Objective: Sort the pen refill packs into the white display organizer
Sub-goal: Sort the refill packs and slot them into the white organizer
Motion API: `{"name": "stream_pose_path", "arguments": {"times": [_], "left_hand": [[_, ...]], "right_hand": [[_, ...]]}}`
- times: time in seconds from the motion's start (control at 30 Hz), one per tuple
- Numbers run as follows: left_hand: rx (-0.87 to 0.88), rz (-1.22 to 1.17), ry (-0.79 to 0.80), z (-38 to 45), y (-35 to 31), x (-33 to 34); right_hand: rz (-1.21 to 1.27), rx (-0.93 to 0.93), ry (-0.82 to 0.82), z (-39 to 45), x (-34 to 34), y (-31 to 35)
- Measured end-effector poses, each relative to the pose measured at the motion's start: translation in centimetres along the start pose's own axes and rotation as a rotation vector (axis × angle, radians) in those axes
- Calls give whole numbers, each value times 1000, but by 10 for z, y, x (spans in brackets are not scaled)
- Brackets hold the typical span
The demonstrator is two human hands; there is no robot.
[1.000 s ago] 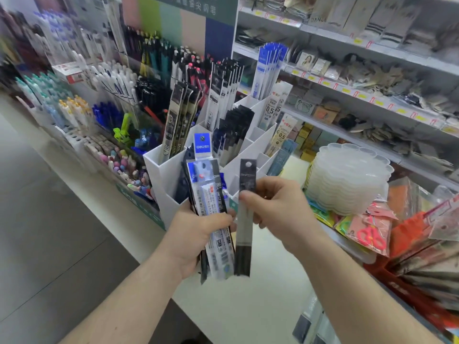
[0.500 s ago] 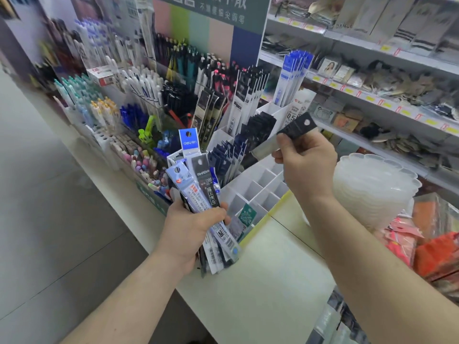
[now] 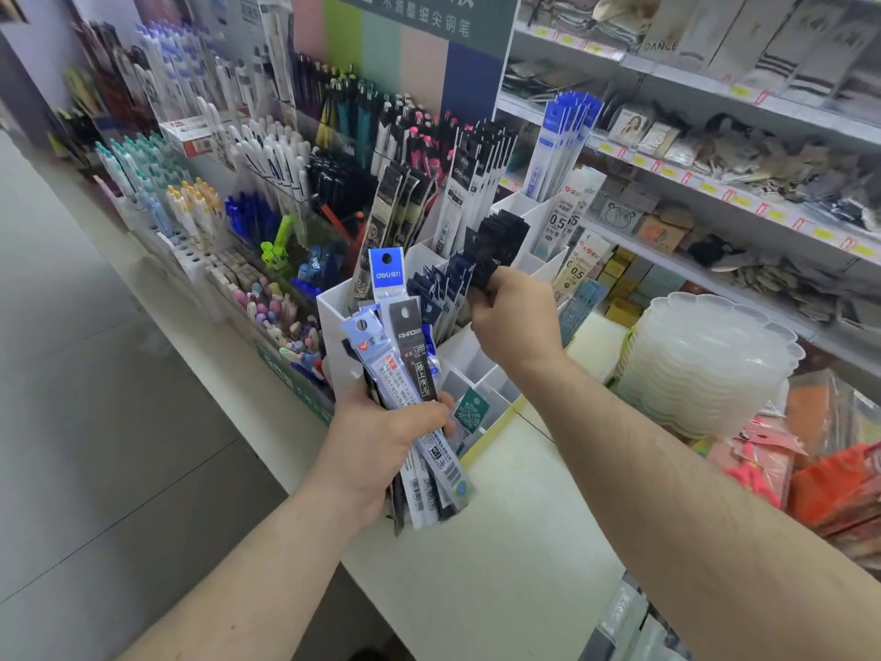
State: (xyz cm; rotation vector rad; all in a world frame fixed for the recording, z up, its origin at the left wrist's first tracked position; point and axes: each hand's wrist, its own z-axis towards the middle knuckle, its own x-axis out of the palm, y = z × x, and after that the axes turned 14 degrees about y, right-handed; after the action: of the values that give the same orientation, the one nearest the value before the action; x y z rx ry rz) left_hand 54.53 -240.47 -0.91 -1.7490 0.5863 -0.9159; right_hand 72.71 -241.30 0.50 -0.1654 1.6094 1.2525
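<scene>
Reaching across to the white display organizer (image 3: 481, 360), the right hand (image 3: 517, 322) has carried its single black refill pack (image 3: 481, 279) from out in front of the chest, where it hung a second ago, up and over to the middle row of the organizer. Half a second back the pack was still held clear above the compartments. Now its fingers (image 3: 496, 286) are curled round the pack's top end, which sits right against the bunch of dark packs (image 3: 500, 236) already standing in the organizer's middle section; I cannot tell whether its lower end is seated in the slot, as the hand hides it.

Just in front of the organizer, over the worktop (image 3: 500, 541), the left hand (image 3: 381, 446) keeps its bundle of refill packs (image 3: 405, 374), thumb and fingers wrapped tight round the middle of it. The bundle's tops fan out against the organizer's front wall, a blue-headed one highest.

To my eye this means one pack is all but sorted with its own kind, and the bundle is what remains. Several front cells of the organizer look unfilled, so there seems room for the rest.
</scene>
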Motion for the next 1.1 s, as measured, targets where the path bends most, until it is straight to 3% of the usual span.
{"name": "stream_pose_path", "arguments": {"times": [0.1, 0.23, 0.33, 0.4, 0.47, 0.57, 0.77, 0.93, 1.1], "left_hand": [[-20, -19, 39, -1, 1, 3], [-10, -11, 82, 0, 6, 9], [-4, 4, 129, 4, 11, 17], [-57, -6, 203, 6, 17, 24], [-123, 37, 261, 7, 25, 30], [-187, 176, 395, 8, 30, 36], [-324, 76, 546, 7, 39, 39], [-361, -11, 526, 10, 43, 44], [-359, -47, 524, 14, 42, 48]], "right_hand": [[69, 73, 53, -1, -5, -1], [188, 92, -39, -46, -26, 9], [313, 65, 122, -100, -34, 25], [212, 103, 269, -124, -31, 28], [76, 157, 272, -131, -27, 23], [101, 244, 241, -132, -30, 6], [504, 336, 193, -151, -34, -21], [889, 463, 93, -160, -43, -36], [994, 408, 42, -168, -48, -47]]}}
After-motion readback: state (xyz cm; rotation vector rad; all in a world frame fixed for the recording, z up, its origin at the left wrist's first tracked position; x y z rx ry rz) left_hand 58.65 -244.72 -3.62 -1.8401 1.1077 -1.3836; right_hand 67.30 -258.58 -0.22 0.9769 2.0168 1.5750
